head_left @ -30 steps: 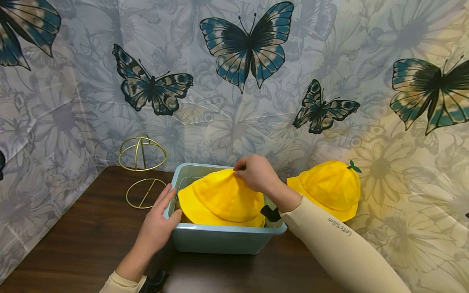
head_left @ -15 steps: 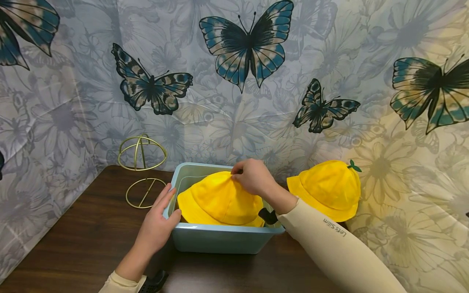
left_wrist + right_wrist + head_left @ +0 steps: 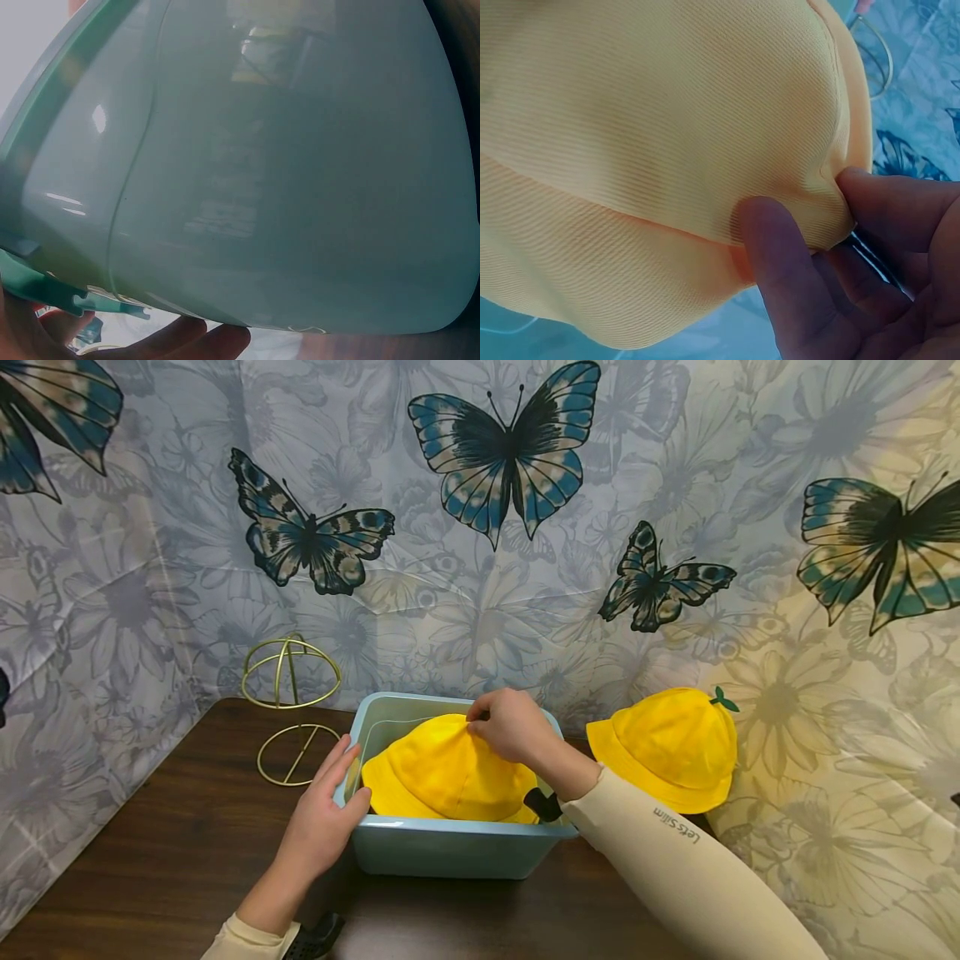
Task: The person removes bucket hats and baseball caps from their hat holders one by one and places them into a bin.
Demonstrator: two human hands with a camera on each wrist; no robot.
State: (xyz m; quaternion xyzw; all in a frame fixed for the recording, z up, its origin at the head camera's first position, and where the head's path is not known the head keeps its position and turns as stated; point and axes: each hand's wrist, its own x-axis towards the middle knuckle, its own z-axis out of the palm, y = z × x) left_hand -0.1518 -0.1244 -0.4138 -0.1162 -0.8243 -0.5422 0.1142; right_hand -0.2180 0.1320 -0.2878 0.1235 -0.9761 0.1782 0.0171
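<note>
The left hand (image 3: 322,818) touches the plastic tub (image 3: 450,850) at its side, fingers extended; apart from it, the right hand (image 3: 513,727) pinches the crown of the yellow bucket hat (image 3: 438,768). Inside the tub, the hat has just dipped slightly, seemingly settling.

- Head view: from above and well back, facing forward and down over the table (image 3: 150,827) to the cloth (image 3: 487,627) behind it, taking in both hands' work.
- Left wrist view: very near, facing the outer wall of the box (image 3: 450,853), turned sideways with the rim (image 3: 64,75) toward the left.
- Right wrist view: close up on the hat (image 3: 442,768), with the cloth beyond.
- Head and left wrist share the box and left hand (image 3: 322,814).
- Head and right wrist share the hat, right hand (image 3: 517,727) and cloth.
</note>
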